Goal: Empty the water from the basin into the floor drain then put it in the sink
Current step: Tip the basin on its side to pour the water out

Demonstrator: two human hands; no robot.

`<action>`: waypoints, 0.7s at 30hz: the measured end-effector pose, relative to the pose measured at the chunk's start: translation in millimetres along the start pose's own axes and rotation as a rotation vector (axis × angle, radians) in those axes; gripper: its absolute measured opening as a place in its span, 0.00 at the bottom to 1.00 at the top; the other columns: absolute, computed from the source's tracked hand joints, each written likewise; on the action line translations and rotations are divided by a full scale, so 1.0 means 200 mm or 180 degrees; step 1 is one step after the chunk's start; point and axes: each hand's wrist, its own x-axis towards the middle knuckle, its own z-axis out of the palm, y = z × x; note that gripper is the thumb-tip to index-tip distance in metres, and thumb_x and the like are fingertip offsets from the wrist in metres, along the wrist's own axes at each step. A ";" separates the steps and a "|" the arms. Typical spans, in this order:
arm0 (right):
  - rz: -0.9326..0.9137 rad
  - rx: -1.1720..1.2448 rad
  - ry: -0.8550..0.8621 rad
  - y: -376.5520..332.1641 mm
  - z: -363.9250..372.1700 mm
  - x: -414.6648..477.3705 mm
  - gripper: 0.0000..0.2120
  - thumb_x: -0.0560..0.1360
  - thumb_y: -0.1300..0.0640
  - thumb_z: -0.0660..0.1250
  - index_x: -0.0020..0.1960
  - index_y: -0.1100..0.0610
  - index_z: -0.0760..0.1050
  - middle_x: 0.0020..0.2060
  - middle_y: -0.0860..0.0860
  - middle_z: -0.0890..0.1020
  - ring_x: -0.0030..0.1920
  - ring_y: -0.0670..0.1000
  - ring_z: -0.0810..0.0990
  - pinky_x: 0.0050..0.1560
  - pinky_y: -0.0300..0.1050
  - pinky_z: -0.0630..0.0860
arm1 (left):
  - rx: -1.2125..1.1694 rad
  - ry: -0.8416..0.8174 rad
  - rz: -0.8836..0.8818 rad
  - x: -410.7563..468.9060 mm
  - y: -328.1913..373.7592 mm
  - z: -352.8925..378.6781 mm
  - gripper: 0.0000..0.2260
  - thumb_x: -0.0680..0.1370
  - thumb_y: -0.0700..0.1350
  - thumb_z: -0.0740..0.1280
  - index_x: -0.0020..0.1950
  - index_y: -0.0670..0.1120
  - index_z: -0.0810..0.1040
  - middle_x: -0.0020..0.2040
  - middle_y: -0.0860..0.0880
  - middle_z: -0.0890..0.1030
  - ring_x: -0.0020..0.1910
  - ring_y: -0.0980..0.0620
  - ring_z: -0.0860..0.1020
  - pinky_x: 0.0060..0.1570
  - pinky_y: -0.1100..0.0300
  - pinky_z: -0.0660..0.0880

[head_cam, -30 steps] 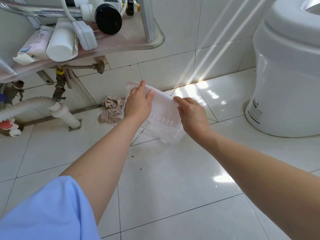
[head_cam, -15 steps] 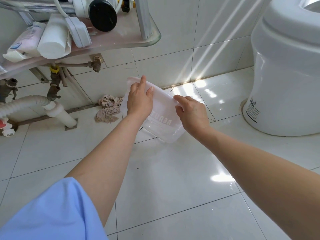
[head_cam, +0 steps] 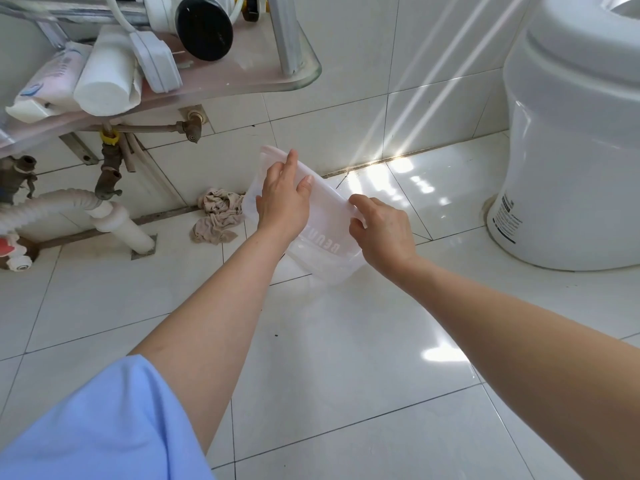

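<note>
Nothing much has moved since a moment ago: both hands still hold the basin (head_cam: pixel 323 233) tipped up in the air above the white floor (head_cam: pixel 346 358). Near us is a blue sleeve (head_cam: pixel 104 424), then the left hand (head_cam: pixel 282 199) lies flat with fingers spread on the basin's side, and the right hand (head_cam: pixel 384 230) pinches its rim. Farther back, a rag (head_cam: pixel 216 216) lies by the wall, a pipe (head_cam: pixel 114 223) on the left and a toilet (head_cam: pixel 571 150) on the right
</note>
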 end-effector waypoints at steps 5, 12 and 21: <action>0.0029 0.0008 -0.0024 0.01 0.02 -0.01 0.11 0.72 0.64 0.60 0.53 0.60 0.75 0.39 0.59 0.79 0.36 0.64 0.74 0.36 0.51 0.70 | -0.0257 0.0081 -0.0017 0.00 0.01 0.01 0.23 0.82 0.48 0.55 0.77 0.51 0.55 0.76 0.48 0.58 0.74 0.48 0.60 0.73 0.45 0.57; 0.0111 0.0259 0.0133 -0.03 0.03 0.01 0.08 0.70 0.65 0.60 0.48 0.59 0.74 0.32 0.53 0.72 0.33 0.60 0.69 0.32 0.47 0.64 | -0.0490 0.0264 -0.0064 0.01 0.07 0.01 0.24 0.81 0.46 0.58 0.77 0.51 0.56 0.77 0.49 0.58 0.78 0.47 0.51 0.75 0.45 0.42; 0.0392 0.0765 -0.0039 -0.04 0.06 0.00 0.11 0.72 0.62 0.61 0.53 0.55 0.74 0.37 0.49 0.75 0.37 0.56 0.72 0.35 0.43 0.66 | 0.0007 -0.0035 0.0110 0.04 0.05 -0.04 0.24 0.82 0.48 0.55 0.78 0.51 0.53 0.79 0.50 0.54 0.78 0.48 0.45 0.73 0.47 0.38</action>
